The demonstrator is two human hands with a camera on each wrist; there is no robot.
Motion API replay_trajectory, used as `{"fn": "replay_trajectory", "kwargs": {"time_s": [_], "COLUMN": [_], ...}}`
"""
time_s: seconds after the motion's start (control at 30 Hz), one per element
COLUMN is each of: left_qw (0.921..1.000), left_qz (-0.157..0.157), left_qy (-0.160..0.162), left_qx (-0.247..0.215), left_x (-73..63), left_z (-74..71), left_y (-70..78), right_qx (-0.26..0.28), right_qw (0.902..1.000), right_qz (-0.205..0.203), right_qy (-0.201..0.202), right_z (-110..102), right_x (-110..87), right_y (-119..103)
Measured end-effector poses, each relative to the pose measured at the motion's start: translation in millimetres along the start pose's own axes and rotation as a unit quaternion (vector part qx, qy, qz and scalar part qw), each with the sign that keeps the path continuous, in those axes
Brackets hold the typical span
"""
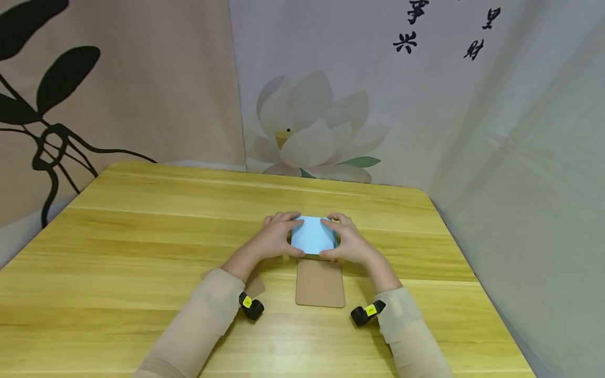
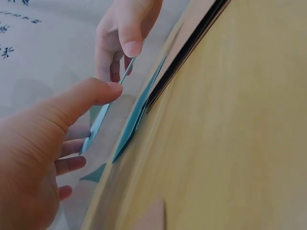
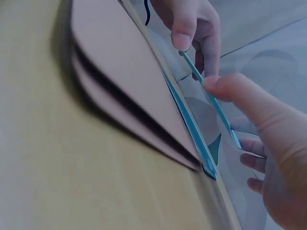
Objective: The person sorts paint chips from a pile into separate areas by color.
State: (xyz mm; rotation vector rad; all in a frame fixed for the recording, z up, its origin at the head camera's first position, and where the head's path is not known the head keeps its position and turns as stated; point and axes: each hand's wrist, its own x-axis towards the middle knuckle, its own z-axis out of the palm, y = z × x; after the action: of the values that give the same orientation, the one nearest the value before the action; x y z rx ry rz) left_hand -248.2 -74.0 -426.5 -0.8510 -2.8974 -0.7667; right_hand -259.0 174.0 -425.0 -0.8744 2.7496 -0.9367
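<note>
Both hands, the left hand (image 1: 274, 239) and the right hand (image 1: 347, 241), pinch the side edges of a light blue square paper sheet (image 1: 313, 234) lifted between them off the yellow wooden desk (image 1: 142, 236), seemingly mid-fold; next likely calls for aligning edges evenly.

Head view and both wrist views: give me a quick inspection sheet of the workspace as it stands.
Surface: yellow wooden table, bare grain showing.
Job's things: light blue paper, one layer lifted off the layers below it; brown card lying flat on its near side.
Clutter: a second brown piece under the left forearm.
Grips: left hand and right hand pinch the paper's side edges.
Cables: nothing seen.
Surroundings: printed lotus backdrop; plain curtain on the right.
</note>
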Motion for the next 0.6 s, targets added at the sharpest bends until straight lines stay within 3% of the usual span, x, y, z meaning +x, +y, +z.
{"fn": "replay_trajectory", "kwargs": {"time_s": [0.33, 0.6], "left_qw": [0.9998, 0.9995], "left_qz": [-0.005, -0.008], "left_qy": [-0.015, -0.026], "left_qx": [-0.013, -0.015], "left_x": [13.0, 15.0], "left_z": [10.8, 18.6], "left_y": [-2.9, -8.3], "right_qx": [-0.001, 0.012], "right_qw": [0.9999, 0.9995], "right_qz": [0.009, 0.013], "right_qy": [-0.011, -0.028], "right_z": [0, 4], "right_x": [2.0, 3.2], "right_y": [16, 24]}}
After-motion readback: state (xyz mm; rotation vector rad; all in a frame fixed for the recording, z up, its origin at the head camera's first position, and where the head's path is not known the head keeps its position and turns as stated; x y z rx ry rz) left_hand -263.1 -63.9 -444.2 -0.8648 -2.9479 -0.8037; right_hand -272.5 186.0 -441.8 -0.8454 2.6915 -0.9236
